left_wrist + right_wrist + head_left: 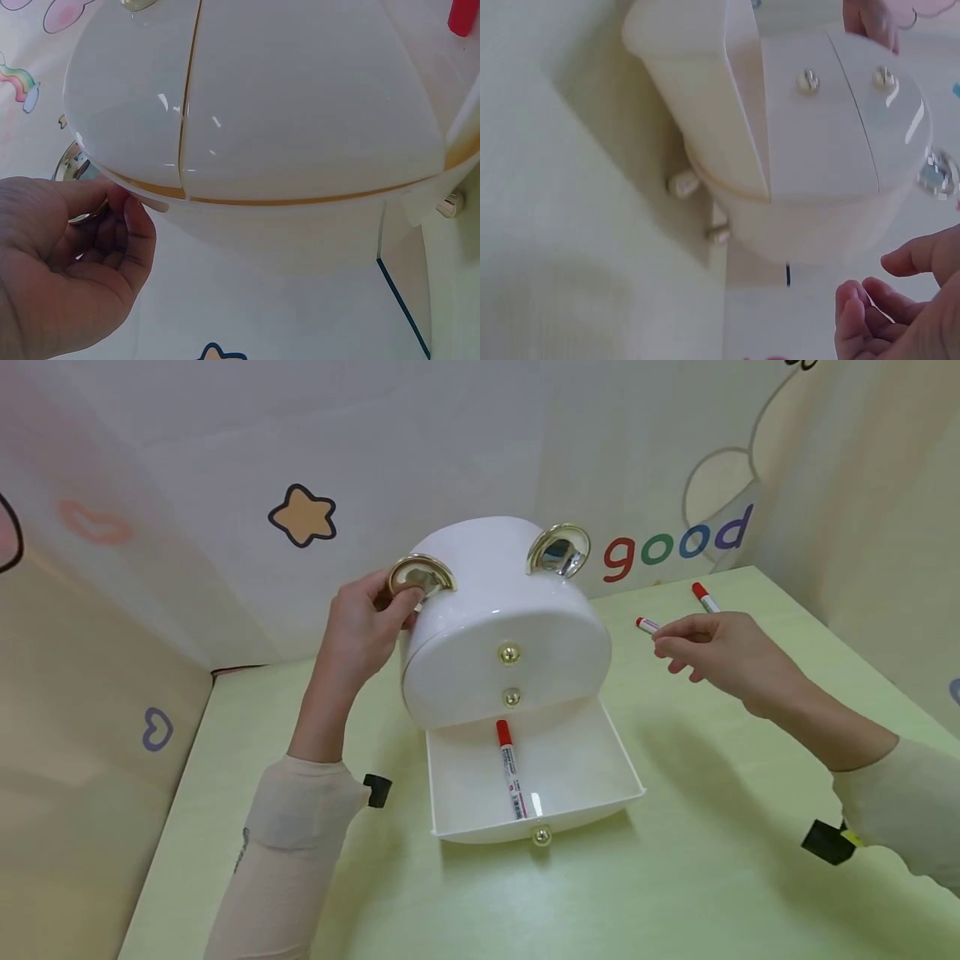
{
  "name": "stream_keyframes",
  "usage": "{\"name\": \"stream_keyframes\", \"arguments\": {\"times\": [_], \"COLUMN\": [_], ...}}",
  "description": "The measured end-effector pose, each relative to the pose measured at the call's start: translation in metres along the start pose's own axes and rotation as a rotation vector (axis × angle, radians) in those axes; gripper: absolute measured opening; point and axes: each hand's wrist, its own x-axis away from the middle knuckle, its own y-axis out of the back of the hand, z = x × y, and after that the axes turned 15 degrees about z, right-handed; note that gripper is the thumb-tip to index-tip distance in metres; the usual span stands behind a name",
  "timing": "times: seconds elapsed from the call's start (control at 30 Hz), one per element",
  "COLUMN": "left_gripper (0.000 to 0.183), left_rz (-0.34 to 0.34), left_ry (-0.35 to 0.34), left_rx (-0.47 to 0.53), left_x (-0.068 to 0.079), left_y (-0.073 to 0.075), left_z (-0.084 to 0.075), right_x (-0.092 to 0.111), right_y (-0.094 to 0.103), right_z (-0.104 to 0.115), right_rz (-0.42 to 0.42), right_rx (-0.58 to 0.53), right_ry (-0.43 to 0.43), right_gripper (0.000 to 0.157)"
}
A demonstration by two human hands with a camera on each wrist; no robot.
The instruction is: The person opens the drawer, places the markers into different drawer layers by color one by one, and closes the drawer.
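A white rounded storage box with gold round ears stands on the table. Its bottom drawer is pulled out, and a red-capped marker lies inside. My left hand pinches the left gold ear between thumb and fingers; the left wrist view shows this hand at the box's edge. Right of the box, my right hand hovers with bent fingers, overlapping a second marker in the head view. In the right wrist view, a gap separates the thumb from the fingers, with nothing between them.
A third red-capped marker lies farther back on the green table. Two upper drawers with gold knobs are closed. Printed curtains with a star, hearts and the word "good" enclose the table at the back and sides.
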Motion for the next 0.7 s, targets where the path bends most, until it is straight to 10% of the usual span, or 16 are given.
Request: {"name": "stream_keyframes", "arguments": {"times": [0.7], "left_gripper": [0.021], "left_rz": [-0.002], "left_ry": [-0.002], "left_rx": [-0.034], "left_x": [0.001], "left_y": [0.001], "left_z": [-0.001], "right_x": [-0.04], "right_y": [0.051], "right_z": [-0.072], "right_rz": [-0.217], "right_rx": [0.041], "right_ry": [-0.099], "right_gripper": [0.049]}}
